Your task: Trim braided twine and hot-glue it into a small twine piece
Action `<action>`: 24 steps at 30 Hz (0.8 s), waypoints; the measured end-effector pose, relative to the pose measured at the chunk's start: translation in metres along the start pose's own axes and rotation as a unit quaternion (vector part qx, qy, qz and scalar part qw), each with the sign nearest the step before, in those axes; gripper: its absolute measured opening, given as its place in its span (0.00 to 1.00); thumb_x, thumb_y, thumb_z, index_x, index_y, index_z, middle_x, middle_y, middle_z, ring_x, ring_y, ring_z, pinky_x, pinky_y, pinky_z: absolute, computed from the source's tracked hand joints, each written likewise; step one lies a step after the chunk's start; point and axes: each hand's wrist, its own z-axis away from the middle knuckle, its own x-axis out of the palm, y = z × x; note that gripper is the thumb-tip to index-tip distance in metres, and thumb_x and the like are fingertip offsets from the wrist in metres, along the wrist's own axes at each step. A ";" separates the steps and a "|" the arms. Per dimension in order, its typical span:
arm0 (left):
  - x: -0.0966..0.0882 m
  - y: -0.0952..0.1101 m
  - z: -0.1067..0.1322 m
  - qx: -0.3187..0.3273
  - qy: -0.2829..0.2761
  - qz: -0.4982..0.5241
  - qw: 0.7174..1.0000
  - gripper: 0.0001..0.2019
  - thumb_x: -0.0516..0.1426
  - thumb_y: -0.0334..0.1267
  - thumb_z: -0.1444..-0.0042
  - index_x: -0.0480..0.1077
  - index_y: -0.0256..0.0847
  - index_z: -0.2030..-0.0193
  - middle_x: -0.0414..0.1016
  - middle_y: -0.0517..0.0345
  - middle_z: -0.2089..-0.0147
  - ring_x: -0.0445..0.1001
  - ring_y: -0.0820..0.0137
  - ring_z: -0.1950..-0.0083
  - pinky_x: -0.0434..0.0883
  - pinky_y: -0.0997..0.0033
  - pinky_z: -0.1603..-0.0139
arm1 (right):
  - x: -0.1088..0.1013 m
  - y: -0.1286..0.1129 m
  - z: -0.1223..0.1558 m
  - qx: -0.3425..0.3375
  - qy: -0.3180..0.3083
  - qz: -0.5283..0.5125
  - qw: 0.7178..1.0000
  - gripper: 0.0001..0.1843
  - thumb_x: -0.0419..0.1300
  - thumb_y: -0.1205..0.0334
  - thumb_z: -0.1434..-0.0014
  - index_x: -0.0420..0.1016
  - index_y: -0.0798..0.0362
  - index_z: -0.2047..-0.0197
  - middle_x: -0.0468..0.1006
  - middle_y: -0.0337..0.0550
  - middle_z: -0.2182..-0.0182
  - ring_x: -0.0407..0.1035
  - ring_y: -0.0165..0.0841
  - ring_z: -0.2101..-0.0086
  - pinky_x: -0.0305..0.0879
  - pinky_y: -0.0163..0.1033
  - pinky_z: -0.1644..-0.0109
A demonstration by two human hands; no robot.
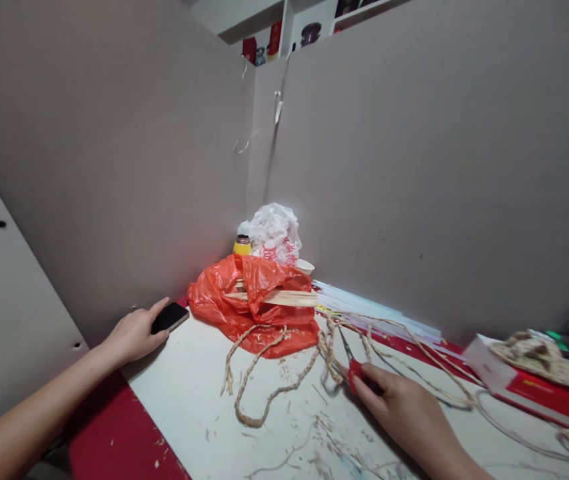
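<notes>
At the table's left edge, my left hand (pixel 137 333) has its thumb and index finger around a black smartphone (pixel 170 317), which lies on or just above the white board. My right hand (pixel 404 407) grips a pair of scissors (pixel 353 367) by the red handles, blades pointing away from me. Close by the blades is a bundle of braided straw cord (pixel 332 353). A length of the cord loops left across the board, and more trails to the right. Behind it sits a crumpled orange plastic bag (pixel 219 287) with pale flat strips (pixel 289 298) on it.
A white plastic bag (pixel 274 230), a yellow jar (pixel 242 245) and a white bowl (pixel 305 267) stand in the corner. Translucent sticks (pixel 379 310) lie along the grey partition (pixel 414 167). On the right, a red and white box (pixel 539 393) carries a braided piece. Straw scraps litter the board.
</notes>
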 end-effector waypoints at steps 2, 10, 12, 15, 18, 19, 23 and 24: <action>0.002 -0.003 0.003 0.002 0.014 0.013 1.000 0.33 0.52 0.45 0.46 0.54 0.44 0.32 0.75 0.45 0.47 0.74 0.55 0.49 0.69 0.61 0.52 | 0.000 0.000 0.000 -0.001 -0.001 0.001 1.000 0.17 0.50 0.49 0.42 0.72 0.47 0.74 0.81 0.42 0.75 0.74 0.40 0.75 0.60 0.38 0.74; 0.021 0.000 0.014 0.036 0.056 0.055 0.996 0.32 0.48 0.46 0.42 0.51 0.35 0.32 0.71 0.41 0.42 0.71 0.57 0.43 0.66 0.60 0.44 | 0.002 0.002 0.000 -0.001 0.010 0.008 1.000 0.16 0.51 0.48 0.43 0.73 0.46 0.74 0.81 0.40 0.76 0.74 0.38 0.76 0.60 0.37 0.75; 0.023 0.001 0.016 0.036 0.065 0.030 0.997 0.32 0.47 0.46 0.41 0.50 0.34 0.32 0.69 0.41 0.40 0.70 0.57 0.42 0.66 0.60 0.44 | 0.002 0.002 0.001 -0.005 0.008 0.012 1.000 0.16 0.51 0.49 0.42 0.73 0.46 0.73 0.81 0.40 0.76 0.74 0.38 0.76 0.60 0.37 0.75; 0.022 -0.001 0.017 0.035 0.065 -0.040 0.997 0.24 0.45 0.45 0.39 0.63 0.36 0.40 0.74 0.42 0.45 0.74 0.56 0.47 0.70 0.61 0.51 | 0.001 0.001 0.002 -0.016 0.009 0.024 1.000 0.16 0.51 0.49 0.41 0.72 0.46 0.73 0.81 0.39 0.76 0.74 0.38 0.75 0.58 0.37 0.75; 0.018 -0.002 0.018 0.051 0.059 -0.084 0.993 0.20 0.43 0.44 0.37 0.72 0.37 0.56 0.78 0.43 0.57 0.77 0.57 0.57 0.71 0.62 0.58 | 0.000 -0.001 0.003 -0.017 0.006 0.024 1.000 0.16 0.51 0.50 0.40 0.71 0.47 0.74 0.80 0.39 0.76 0.73 0.37 0.75 0.57 0.36 0.74; 0.016 -0.001 0.017 0.055 0.063 -0.089 0.993 0.21 0.42 0.44 0.36 0.72 0.36 0.60 0.79 0.43 0.60 0.78 0.56 0.58 0.71 0.61 0.58 | 0.000 -0.002 0.003 -0.017 0.004 0.022 1.000 0.16 0.51 0.50 0.39 0.71 0.47 0.74 0.80 0.38 0.76 0.73 0.36 0.75 0.57 0.36 0.74; 0.018 0.009 0.019 0.081 0.092 -0.096 0.988 0.22 0.41 0.43 0.36 0.72 0.37 0.66 0.78 0.44 0.66 0.77 0.56 0.64 0.72 0.59 0.63 | 0.000 -0.004 0.002 -0.017 0.006 0.018 1.000 0.16 0.51 0.52 0.39 0.70 0.47 0.75 0.80 0.39 0.77 0.72 0.36 0.76 0.56 0.36 0.74; 0.020 0.013 0.020 0.094 0.097 -0.091 0.987 0.21 0.41 0.43 0.36 0.73 0.37 0.66 0.78 0.45 0.67 0.77 0.57 0.65 0.72 0.60 0.63 | 0.000 -0.004 0.002 -0.018 0.007 0.018 1.000 0.16 0.51 0.52 0.39 0.70 0.47 0.75 0.80 0.39 0.77 0.72 0.36 0.76 0.56 0.36 0.74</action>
